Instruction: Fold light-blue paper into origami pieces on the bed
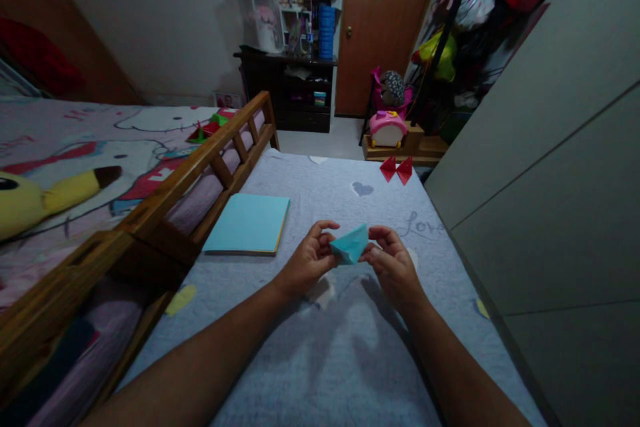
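Note:
A small folded piece of light-blue paper (351, 245) is held up above the bed, between both hands. My left hand (318, 255) pinches its left corner, the fingers curled behind it. At the paper's right edge, my right hand (391, 261) grips with thumb and fingers. A stack of square light-blue paper (249, 223) lies flat to the left, a yellowish edge showing beneath the top sheets. Two red folded-paper pieces (396, 170) sit side by side near the far right corner of the bed.
The bed (310, 347) has a pale blue cover with printed hearts and lettering. A wooden rail (200, 170) runs along the left, beyond it another bed with a yellow plush toy (25, 205). On the right stands a pale cabinet (540, 167). A dark shelf (287, 90) is at the back.

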{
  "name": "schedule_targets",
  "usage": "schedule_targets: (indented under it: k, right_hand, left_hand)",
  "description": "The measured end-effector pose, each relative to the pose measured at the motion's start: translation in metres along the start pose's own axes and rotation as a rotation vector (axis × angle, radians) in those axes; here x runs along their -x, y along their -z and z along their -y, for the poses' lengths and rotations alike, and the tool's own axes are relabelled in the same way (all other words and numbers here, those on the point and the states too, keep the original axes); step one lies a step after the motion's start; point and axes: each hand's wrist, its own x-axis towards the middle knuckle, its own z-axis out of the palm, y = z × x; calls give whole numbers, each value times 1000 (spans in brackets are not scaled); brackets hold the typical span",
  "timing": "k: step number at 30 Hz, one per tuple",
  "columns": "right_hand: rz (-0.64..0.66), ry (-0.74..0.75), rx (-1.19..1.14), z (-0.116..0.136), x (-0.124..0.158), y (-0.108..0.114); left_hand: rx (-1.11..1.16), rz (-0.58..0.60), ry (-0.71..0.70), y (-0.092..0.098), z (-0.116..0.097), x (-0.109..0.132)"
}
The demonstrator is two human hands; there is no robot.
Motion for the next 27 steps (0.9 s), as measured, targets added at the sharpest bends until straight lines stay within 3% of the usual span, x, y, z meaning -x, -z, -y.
schedule_targets:
  k: [6, 12, 17, 21, 27]
  right_hand:
    - [38, -34, 65, -6, -1, -1]
    - [62, -4, 188, -10, -1, -4]
    - [38, 8, 205, -6, -2, -4]
    - [1, 63, 232, -6, 0, -5]
    - [18, 137, 343, -9, 4, -4]
  left_hand:
    - [-329, -70, -109, -4, -6, 8]
    - [-397, -14, -120, -6, -4, 11]
    - [-539, -46, -308, -2, -5, 9]
    - [-645, 15, -400, 2, -7, 8]
    - [-726, 129, -420, 3, -17, 6]
